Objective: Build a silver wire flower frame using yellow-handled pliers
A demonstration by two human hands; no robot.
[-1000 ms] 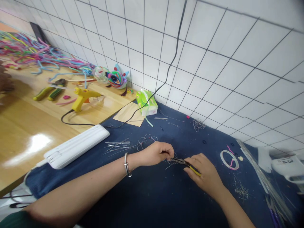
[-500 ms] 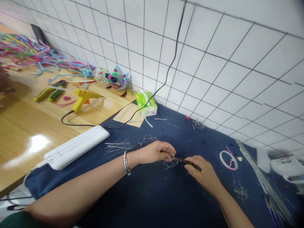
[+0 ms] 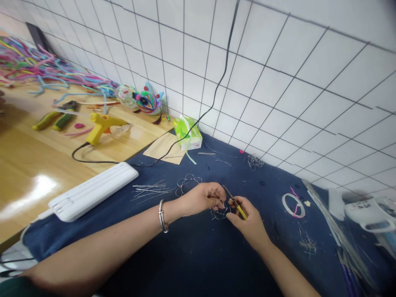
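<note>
Over the dark blue cloth, my left hand (image 3: 208, 199) pinches a small piece of thin silvery wirework (image 3: 220, 213), whose loops hang below the fingers. Close on its right, my right hand (image 3: 246, 214) is closed round small pliers with yellow handles (image 3: 240, 209). The pliers' dark jaws point up and to the left, apart from the wirework. My right thumb and fingertips are beside the wire; whether they touch it cannot be told. Behind my left wrist lies a flower-shaped wire loop (image 3: 189, 180), with straight wire pieces (image 3: 151, 189) to its left.
A white power strip (image 3: 94, 192) lies left, near a yellow glue gun (image 3: 103, 126) with its black cord. A green tissue pack (image 3: 187, 133) stands by the tiled wall. Tangled wire (image 3: 255, 161), a white ring (image 3: 293, 205) and long wires (image 3: 337, 225) lie right.
My right hand has moved slightly left and turned the pliers, so their jaws now point upward, away from the wirework. My left hand still pinches the piece. The whole view has shifted slightly.
</note>
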